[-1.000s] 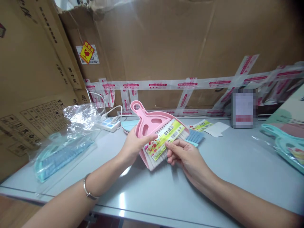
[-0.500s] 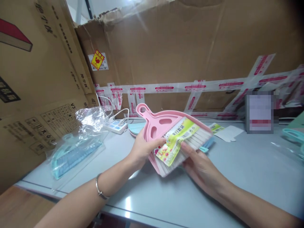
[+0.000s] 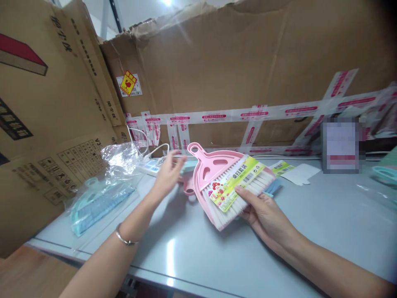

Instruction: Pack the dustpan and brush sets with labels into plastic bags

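My right hand grips a pink dustpan together with a white-bristled brush lying in it, thumb on top and fingers beneath. A green and white printed card covers part of the bristles. The dustpan is tilted above the table, its looped handle pointing up and left. Just left of the dustpan, my left hand is off it, fingers apart and nothing held. Close to those fingers a second pink looped handle shows from behind the dustpan; the rest of it is hidden.
On the grey table a bagged teal dustpan and brush lies at left, near a white power strip and crumpled clear plastic. A white card and a blurred upright panel are at right. Cardboard walls the back.
My left hand has let go of the dustpan and moved up and left, its fingers spreading. The card now shows more fully. My right hand keeps its hold.
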`<control>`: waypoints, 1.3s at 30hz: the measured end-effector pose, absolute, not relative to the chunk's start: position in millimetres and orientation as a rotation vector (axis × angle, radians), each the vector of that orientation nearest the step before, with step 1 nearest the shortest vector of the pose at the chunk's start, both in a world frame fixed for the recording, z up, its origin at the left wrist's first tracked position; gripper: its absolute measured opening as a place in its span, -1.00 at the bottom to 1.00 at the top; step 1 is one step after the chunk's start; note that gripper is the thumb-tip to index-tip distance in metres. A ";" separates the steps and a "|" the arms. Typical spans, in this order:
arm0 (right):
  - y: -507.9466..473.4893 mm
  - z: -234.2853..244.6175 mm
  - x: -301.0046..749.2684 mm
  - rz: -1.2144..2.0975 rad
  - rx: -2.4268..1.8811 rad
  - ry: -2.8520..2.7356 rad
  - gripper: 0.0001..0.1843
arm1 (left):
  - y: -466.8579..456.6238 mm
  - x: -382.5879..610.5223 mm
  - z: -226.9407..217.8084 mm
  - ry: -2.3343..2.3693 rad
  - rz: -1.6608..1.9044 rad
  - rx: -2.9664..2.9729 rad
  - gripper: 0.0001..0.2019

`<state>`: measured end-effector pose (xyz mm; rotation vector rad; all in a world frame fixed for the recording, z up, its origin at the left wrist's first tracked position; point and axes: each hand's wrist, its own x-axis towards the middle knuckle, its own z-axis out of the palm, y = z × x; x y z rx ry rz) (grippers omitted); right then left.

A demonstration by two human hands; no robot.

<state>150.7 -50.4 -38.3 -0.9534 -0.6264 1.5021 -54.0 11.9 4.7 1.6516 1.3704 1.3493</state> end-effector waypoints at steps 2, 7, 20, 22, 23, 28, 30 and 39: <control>-49.4 -38.1 153.8 1.489 -0.949 -0.604 -0.64 | 21.9 -81.2 17.7 1.597 1.592 1.846 -0.61; -48.4 -38.9 157.1 1.510 -0.951 -0.576 -0.64 | 41.0 -131.5 22.3 2.336 1.149 2.066 -0.64; -53.2 -38.3 157.8 1.535 -0.901 -0.607 -0.62 | 48.9 -134.6 1.6 2.737 0.813 2.136 -0.53; -55.4 -35.2 157.5 1.535 -0.874 -0.608 -0.58 | 38.6 -118.5 9.7 2.614 1.093 2.396 -0.50; -56.7 -33.6 157.3 1.538 -0.861 -0.613 -0.57 | 33.5 -108.9 12.2 2.507 1.192 2.540 -0.50; -61.7 -29.4 156.9 1.548 -0.864 -0.654 -0.55 | 15.8 -68.2 7.7 1.916 1.317 3.032 -0.60; -61.6 -30.4 157.1 1.544 -0.888 -0.643 -0.54 | 14.4 -62.6 3.3 1.841 1.384 3.040 -0.61; -59.3 -37.0 153.5 1.655 -0.923 -0.630 -0.61 | 5.1 -47.0 -4.6 1.403 1.354 3.072 -0.60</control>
